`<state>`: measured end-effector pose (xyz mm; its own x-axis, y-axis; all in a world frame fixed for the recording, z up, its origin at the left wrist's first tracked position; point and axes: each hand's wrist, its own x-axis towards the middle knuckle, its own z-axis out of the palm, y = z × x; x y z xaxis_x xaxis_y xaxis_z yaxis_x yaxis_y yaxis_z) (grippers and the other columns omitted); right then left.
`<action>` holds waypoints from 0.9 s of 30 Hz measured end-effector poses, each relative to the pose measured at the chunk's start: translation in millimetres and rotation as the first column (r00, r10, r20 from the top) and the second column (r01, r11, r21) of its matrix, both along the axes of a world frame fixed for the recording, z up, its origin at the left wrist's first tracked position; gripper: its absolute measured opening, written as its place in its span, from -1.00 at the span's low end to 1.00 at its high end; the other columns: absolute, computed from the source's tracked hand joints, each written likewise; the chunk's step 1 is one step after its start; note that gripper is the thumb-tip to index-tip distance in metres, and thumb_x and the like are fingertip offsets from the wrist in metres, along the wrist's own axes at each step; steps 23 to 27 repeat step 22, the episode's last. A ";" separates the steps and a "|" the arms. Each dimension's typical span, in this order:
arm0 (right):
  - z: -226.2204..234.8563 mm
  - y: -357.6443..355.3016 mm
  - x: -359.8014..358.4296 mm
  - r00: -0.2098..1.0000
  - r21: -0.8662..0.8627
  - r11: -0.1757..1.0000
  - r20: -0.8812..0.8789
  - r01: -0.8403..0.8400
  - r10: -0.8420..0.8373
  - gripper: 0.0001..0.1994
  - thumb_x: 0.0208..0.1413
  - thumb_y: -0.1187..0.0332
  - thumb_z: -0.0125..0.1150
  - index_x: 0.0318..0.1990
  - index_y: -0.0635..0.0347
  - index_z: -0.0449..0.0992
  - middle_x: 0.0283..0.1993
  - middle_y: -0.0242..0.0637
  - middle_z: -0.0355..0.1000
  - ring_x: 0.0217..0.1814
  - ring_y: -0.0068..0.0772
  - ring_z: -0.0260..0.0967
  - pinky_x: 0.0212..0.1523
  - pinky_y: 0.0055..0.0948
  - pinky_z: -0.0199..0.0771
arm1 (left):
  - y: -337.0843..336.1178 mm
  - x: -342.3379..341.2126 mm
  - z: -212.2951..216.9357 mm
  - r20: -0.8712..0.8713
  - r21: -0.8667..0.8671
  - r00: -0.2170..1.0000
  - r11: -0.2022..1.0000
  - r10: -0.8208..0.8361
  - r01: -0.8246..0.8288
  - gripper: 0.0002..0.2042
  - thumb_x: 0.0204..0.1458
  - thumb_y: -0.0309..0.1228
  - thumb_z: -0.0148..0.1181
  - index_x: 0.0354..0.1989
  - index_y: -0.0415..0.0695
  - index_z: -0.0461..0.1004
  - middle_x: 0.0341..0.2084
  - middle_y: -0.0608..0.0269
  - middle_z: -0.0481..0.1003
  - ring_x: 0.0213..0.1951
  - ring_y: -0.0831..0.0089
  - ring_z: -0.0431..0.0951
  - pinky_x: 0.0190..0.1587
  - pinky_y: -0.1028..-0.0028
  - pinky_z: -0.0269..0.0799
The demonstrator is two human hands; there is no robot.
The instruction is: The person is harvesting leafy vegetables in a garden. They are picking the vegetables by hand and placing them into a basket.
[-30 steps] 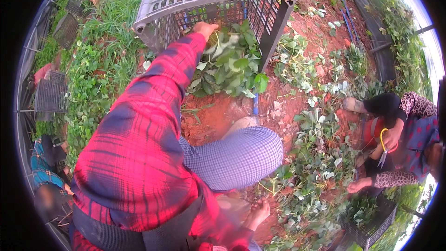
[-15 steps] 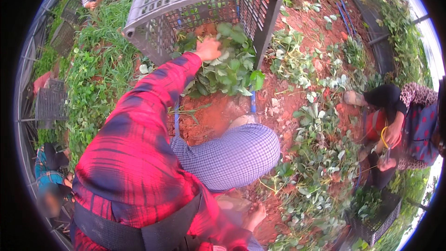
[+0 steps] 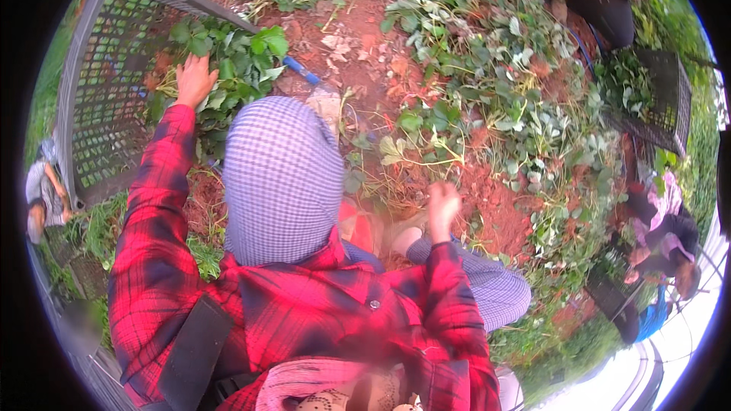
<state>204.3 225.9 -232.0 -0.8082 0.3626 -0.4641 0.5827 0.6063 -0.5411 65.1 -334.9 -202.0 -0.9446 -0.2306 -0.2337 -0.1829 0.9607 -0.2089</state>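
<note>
My left hand (image 3: 196,82) lies with its fingers spread on a heap of green leafy seedlings (image 3: 236,57), at the mouth of a dark plastic mesh crate (image 3: 103,99) tipped on its side. My right hand (image 3: 442,209) is low over the red soil to the right of my knee, close to trailing plants with pale stems (image 3: 426,156). Its fingers look curled together and are slightly blurred; whatever may be between them is hidden.
Loose leafy plants (image 3: 502,99) cover the ground ahead and to the right. A blue pipe (image 3: 302,71) lies beyond my bent knee (image 3: 283,175). Another crate (image 3: 666,99) with plants stands at the right. Other people crouch at the upper right, right and far left.
The view has swung to the right, so the crate now sits at the left. My right hand has moved from beside my leg out toward the plants; my left hand stays on the seedlings.
</note>
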 end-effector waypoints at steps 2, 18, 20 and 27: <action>-8.0 29.6 -29.4 0.931 -0.021 0.947 -0.175 0.321 -0.319 -0.88 -0.11 0.45 0.04 -0.43 0.29 0.46 -0.52 -0.17 0.42 -0.50 -0.36 0.33 -0.41 -0.40 0.32 | 0.7 -2.1 4.6 0.050 -0.039 0.999 0.999 0.021 -0.019 -0.46 -0.14 -0.23 0.07 0.05 -0.17 0.16 0.05 0.05 0.18 0.10 0.13 0.15 0.05 0.05 0.08; 80.6 39.3 -66.7 0.906 -0.601 0.724 0.000 0.338 -0.423 -0.89 -0.03 0.46 0.04 -0.37 0.29 0.45 -0.60 -0.42 0.36 -0.70 -0.74 0.14 -0.71 -0.72 0.10 | 240.3 -100.4 217.2 -0.554 0.451 0.708 0.557 -0.438 0.698 -0.72 -0.12 -0.48 0.10 -0.17 -0.21 0.38 -0.20 0.13 0.41 -0.12 0.34 0.41 -0.06 0.44 0.29; 112.9 34.7 -64.5 0.939 -0.636 0.746 -0.097 0.196 -0.329 -0.87 -0.04 0.45 0.05 -0.34 0.30 0.46 -0.57 -0.42 0.38 -0.66 -0.75 0.17 -0.67 -0.73 0.15 | 306.1 -91.5 222.0 -0.527 0.528 0.606 0.330 -0.596 0.783 -0.75 -0.11 -0.45 0.10 -0.22 -0.21 0.39 -0.24 0.14 0.42 -0.15 0.29 0.41 -0.09 0.40 0.30; 135.1 30.2 -63.6 0.955 -0.595 0.801 -0.193 0.068 -0.225 -0.80 -0.05 0.46 0.07 -0.23 0.28 0.47 -0.48 -0.40 0.42 -0.51 -0.71 0.27 -0.49 -0.72 0.28 | 332.3 -77.3 235.5 -0.520 0.500 0.501 0.229 -0.692 0.835 -0.76 -0.10 -0.40 0.09 -0.23 -0.20 0.37 -0.27 0.14 0.42 -0.16 0.28 0.40 -0.08 0.38 0.29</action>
